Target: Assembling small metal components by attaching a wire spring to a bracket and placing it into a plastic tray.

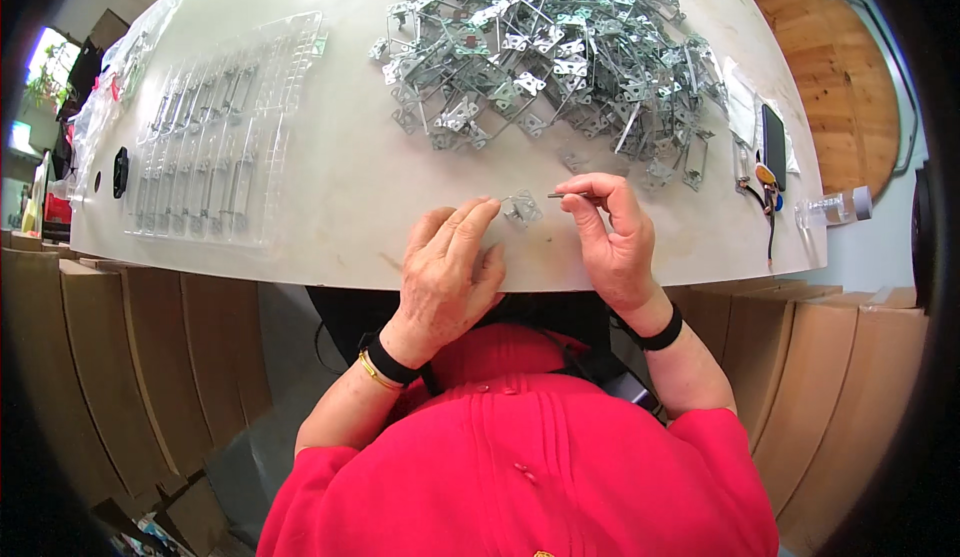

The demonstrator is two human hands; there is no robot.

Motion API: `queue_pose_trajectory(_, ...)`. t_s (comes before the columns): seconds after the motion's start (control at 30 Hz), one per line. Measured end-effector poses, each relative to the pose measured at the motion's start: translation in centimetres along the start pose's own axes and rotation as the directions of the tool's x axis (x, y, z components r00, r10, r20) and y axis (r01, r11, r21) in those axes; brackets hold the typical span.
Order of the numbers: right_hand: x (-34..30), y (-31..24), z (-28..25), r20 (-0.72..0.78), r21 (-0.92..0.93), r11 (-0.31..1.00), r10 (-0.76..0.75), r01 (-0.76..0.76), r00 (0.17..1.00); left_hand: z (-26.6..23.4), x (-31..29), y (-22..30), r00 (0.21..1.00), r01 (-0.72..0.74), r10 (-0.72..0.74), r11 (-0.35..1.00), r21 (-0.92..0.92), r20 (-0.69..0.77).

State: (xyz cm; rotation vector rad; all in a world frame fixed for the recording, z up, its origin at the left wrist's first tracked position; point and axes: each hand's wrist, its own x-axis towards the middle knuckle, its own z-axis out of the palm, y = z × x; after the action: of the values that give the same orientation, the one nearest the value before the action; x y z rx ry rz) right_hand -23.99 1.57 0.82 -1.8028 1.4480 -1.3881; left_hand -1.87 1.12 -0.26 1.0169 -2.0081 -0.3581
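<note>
My right hand [615, 242] is closed in a pinch on a thin metal pin [556, 195], which points left from the fingertips. My left hand [448, 262] rests at the table's near edge with its fingers stretched forward and the thumb apart from them. Between the two hands lies a small cluster of clear and silvery parts [522, 209], too small to make out exactly. The left fingertips are right beside it; whether they touch it I cannot tell. Ahead of my hands spreads a large heap of silver metal brackets [540, 47] with bent, perforated ends.
On the left of the white table [345, 157] lies a clear plastic tray [285, 117] with metal rods in its slots. A black phone [773, 147], a cable and a clear bottle [835, 207] are at the right. Cardboard boxes [125, 357] stand below the table on both sides.
</note>
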Motion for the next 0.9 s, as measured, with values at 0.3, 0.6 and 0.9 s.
queue_pose_trajectory(0.3,-0.2,0.5,1.3,0.02,0.061,0.998,0.009,-0.01,1.0,-0.1,0.4,0.0,0.999,0.045,-0.042,0.989,-0.143,0.024)
queue_pose_trajectory(0.6,0.3,0.6,1.6,-0.01,0.007,0.998,-0.056,0.056,0.998,-0.1,0.5,-0.2,0.999,0.035,-0.031,0.982,-0.188,0.027)
queue_pose_trajectory(0.9,0.5,0.5,1.6,-0.01,-0.054,0.993,-0.104,0.103,0.995,0.0,0.7,-0.3,0.999,0.021,-0.015,0.982,-0.189,0.032)
